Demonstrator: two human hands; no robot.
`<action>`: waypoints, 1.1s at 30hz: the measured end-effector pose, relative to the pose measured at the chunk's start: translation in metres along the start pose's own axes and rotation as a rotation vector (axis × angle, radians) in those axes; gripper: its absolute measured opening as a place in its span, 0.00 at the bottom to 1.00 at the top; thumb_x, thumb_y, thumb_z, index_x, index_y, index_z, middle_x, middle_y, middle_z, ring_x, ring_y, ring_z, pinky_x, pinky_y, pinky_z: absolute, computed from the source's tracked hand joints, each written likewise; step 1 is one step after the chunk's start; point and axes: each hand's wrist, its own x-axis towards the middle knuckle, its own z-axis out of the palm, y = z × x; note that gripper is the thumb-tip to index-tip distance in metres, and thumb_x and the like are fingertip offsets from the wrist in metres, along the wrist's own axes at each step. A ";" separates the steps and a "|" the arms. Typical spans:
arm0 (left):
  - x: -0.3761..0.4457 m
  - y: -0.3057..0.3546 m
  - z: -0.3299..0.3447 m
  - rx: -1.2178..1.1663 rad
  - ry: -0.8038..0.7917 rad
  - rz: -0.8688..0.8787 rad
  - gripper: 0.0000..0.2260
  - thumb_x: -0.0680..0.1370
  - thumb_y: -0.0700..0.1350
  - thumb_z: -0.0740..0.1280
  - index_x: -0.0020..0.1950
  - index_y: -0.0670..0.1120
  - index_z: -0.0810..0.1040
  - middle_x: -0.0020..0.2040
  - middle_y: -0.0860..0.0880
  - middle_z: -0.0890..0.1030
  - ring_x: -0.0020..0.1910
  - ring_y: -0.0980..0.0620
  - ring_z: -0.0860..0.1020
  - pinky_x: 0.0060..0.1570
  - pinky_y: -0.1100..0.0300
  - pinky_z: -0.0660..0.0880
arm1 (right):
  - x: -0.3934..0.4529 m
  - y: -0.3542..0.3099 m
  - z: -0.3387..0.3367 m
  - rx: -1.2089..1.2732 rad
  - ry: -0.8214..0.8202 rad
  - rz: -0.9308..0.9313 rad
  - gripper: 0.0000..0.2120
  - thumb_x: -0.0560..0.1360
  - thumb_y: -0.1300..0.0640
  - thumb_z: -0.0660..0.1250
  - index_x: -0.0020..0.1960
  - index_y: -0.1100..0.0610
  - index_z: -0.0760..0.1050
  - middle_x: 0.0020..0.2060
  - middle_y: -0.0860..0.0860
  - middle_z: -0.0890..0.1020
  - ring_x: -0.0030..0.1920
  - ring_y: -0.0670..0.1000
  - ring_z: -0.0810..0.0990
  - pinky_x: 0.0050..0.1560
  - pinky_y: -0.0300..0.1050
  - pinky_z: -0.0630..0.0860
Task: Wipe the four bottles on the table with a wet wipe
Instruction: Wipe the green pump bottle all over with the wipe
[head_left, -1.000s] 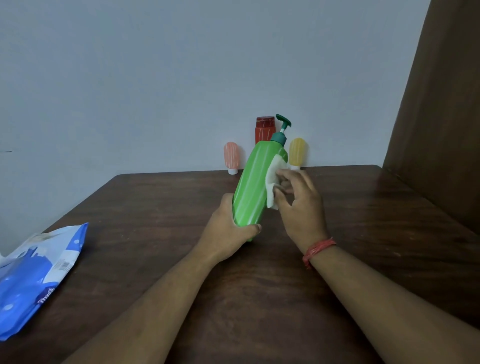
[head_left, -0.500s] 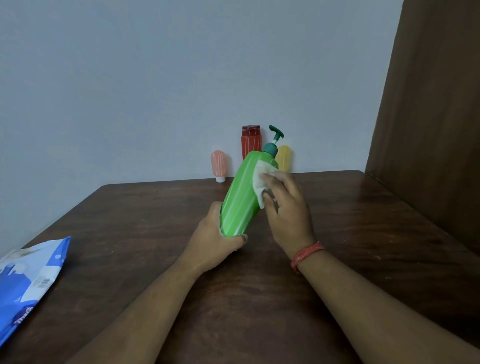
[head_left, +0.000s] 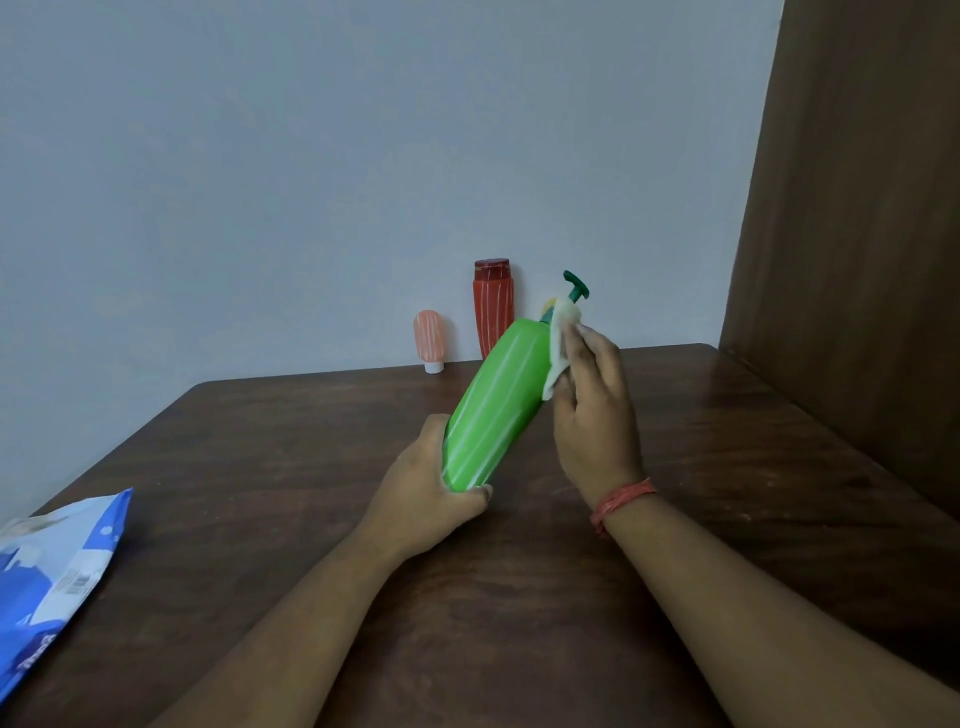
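Both hands were busy: the left hand (head_left: 426, 493) gripped the tilted green bottle (head_left: 493, 410) by its base. The right hand (head_left: 592, 415) pinched a wipe (head_left: 558, 345) against its shoulder, just below the pump (head_left: 575, 287).

A plain room, probably in a home, though little of it shows. A dark wooden table (head_left: 311, 519) stands pushed against a bare pale grey wall (head_left: 363, 156). A tall brown wooden panel (head_left: 857, 234), perhaps a wardrobe or door, rises at the right. Household toiletry bottles (head_left: 492, 312) stand at the table's far edge, and a blue pack of wipes (head_left: 47, 582) lies at the left.
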 end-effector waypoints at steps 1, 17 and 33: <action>0.000 0.000 0.000 0.000 0.001 0.002 0.28 0.71 0.50 0.77 0.63 0.57 0.64 0.50 0.56 0.75 0.46 0.56 0.77 0.41 0.59 0.75 | -0.001 -0.001 -0.001 -0.010 -0.015 -0.022 0.25 0.78 0.69 0.62 0.74 0.58 0.67 0.69 0.56 0.70 0.70 0.52 0.70 0.70 0.47 0.70; 0.004 -0.003 0.005 0.149 0.030 0.061 0.28 0.69 0.53 0.76 0.63 0.56 0.64 0.47 0.56 0.75 0.44 0.57 0.76 0.40 0.54 0.77 | 0.008 -0.007 -0.009 -0.431 -0.108 -0.408 0.20 0.72 0.64 0.64 0.63 0.55 0.79 0.58 0.52 0.80 0.57 0.55 0.71 0.55 0.54 0.69; 0.006 0.000 0.006 0.246 0.038 0.131 0.27 0.68 0.53 0.74 0.63 0.54 0.67 0.50 0.55 0.76 0.46 0.53 0.77 0.43 0.51 0.77 | 0.014 -0.012 -0.018 -0.544 -0.232 -0.219 0.26 0.71 0.62 0.53 0.65 0.54 0.76 0.62 0.50 0.78 0.66 0.55 0.71 0.66 0.58 0.61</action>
